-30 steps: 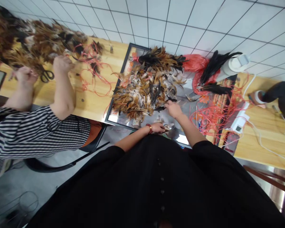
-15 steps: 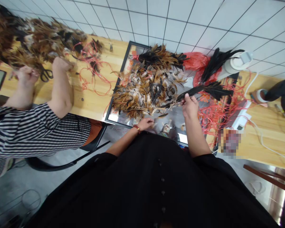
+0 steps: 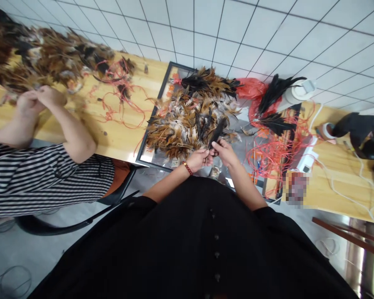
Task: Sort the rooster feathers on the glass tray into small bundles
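Observation:
Both my hands meet at the near edge of a pile of brown and white feathers (image 3: 177, 128). My left hand (image 3: 199, 159), with a beaded bracelet at the wrist, pinches the quill end of a black feather (image 3: 218, 130). Close beside it, my right hand (image 3: 223, 152) has its fingers closed on the same black feather, which points up and away over the pile. A bundle of black and brown feathers (image 3: 210, 83) lies behind the pile. More black feathers (image 3: 276, 123) rest to the right.
Red plastic strings (image 3: 268, 151) lie tangled at the right, near a white power strip (image 3: 307, 155). A white container (image 3: 299, 92) stands by the wall beside a red bag (image 3: 252, 88). On the left, a person's hands (image 3: 40, 99) are near another feather heap (image 3: 56, 54).
My right hand has moved left and inward, bringing a black feather to my left hand. My left hand has closed on its lower end. The other person's hands have come together.

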A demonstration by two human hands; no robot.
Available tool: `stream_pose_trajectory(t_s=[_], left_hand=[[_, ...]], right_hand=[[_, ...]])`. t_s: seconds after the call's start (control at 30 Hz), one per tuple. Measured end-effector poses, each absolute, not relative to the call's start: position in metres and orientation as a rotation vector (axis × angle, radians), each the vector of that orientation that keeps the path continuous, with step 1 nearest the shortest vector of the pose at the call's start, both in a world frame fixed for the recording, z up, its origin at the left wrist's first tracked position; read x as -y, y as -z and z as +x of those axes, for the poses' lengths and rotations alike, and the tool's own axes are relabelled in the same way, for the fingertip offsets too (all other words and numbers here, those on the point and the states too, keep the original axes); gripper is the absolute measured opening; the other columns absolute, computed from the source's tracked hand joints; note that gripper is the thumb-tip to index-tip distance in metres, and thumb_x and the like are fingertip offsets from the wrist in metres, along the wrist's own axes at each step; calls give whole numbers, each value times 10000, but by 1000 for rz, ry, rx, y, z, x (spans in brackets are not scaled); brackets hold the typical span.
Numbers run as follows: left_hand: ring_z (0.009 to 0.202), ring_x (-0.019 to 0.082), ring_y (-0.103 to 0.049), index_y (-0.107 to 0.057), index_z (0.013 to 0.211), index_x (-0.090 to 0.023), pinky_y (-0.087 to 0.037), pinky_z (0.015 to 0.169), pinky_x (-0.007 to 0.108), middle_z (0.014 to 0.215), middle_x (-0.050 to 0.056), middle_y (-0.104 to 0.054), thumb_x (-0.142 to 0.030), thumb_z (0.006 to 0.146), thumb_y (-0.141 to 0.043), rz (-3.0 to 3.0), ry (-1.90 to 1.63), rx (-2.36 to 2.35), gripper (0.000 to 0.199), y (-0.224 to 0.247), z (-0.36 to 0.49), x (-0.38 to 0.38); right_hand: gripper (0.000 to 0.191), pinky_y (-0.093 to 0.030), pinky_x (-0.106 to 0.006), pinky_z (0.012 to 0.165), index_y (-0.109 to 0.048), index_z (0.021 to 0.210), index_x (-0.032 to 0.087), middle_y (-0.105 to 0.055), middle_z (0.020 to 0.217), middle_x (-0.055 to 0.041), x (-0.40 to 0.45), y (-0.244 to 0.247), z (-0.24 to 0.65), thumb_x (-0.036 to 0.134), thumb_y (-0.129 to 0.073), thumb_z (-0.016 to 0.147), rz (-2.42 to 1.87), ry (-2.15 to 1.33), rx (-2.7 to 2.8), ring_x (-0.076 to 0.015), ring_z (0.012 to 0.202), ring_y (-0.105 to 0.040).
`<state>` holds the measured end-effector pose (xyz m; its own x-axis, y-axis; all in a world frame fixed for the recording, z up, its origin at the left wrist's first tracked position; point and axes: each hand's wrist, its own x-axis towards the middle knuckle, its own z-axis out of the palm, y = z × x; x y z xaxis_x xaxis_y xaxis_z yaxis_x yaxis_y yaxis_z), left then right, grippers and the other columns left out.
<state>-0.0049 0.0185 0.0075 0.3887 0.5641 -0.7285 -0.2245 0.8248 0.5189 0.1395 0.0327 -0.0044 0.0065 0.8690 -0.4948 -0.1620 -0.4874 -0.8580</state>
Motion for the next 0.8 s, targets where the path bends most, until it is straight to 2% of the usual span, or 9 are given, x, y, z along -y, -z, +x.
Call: stream_pose_trajectory(t_s=[0.07,0.17,0.27,0.43,0.53,0.63,0.7,0.8], left_hand=[[445,81,-524,-598,884,-128,-415,471,195,585,-13,-559,-254,970,-508,312,-504,-1002,178,-7,-10,-16],[346,29,-294,-569,901,-143,-197,375,138,526,-68,-438,-256,975,-504,307,-507,-945,150,-5,-13,-12],[350,13,-229,-549,834,-145,-146,374,128,525,-81,-382,-281,957,-553,318,-544,-923,183,-2,-13,-9],[364,17,-273,-580,803,-133,-212,377,133,527,-66,-411,-299,935,-600,254,-562,-863,213,1,-14,-9],[433,42,-474,-642,826,-104,-371,429,147,601,5,-575,-248,914,-631,240,-528,-890,170,-1,-13,-9],[650,120,-678,-668,817,-82,-558,642,223,757,108,-711,-197,914,-619,204,-544,-963,158,-2,-9,-8],[704,146,-708,-659,783,-78,-581,715,258,779,131,-728,-185,928,-595,173,-588,-1017,191,-3,-6,-8],[693,149,-714,-635,766,-84,-582,735,275,764,120,-725,-180,952,-553,134,-675,-1113,224,-4,-2,-9]], right_hand=[[507,-348,-225,509,-576,770,204,-533,576,58,-31,5,140,581,-818,532,-1478,-1646,763,-85,533,-462],[487,-355,-228,522,-598,753,196,-535,570,60,-29,7,139,578,-809,535,-1535,-1538,758,-74,522,-430],[493,-350,-226,515,-583,778,205,-542,606,62,-28,6,136,580,-804,546,-1575,-1490,780,-79,540,-451],[481,-329,-224,504,-575,799,211,-480,589,81,-23,4,130,595,-778,592,-1511,-1568,746,-75,520,-412],[400,-353,-237,529,-542,683,216,-452,572,77,-22,5,129,541,-764,606,-1502,-1514,763,-79,521,-390],[343,-368,-250,552,-526,621,219,-449,564,66,-21,8,130,497,-727,624,-1573,-1408,762,-92,535,-394],[318,-365,-251,566,-522,598,218,-444,567,60,-20,10,132,475,-705,640,-1602,-1332,775,-99,553,-399],[322,-359,-251,583,-477,572,220,-403,562,59,-18,12,134,456,-663,690,-1609,-1231,806,-101,561,-377]])
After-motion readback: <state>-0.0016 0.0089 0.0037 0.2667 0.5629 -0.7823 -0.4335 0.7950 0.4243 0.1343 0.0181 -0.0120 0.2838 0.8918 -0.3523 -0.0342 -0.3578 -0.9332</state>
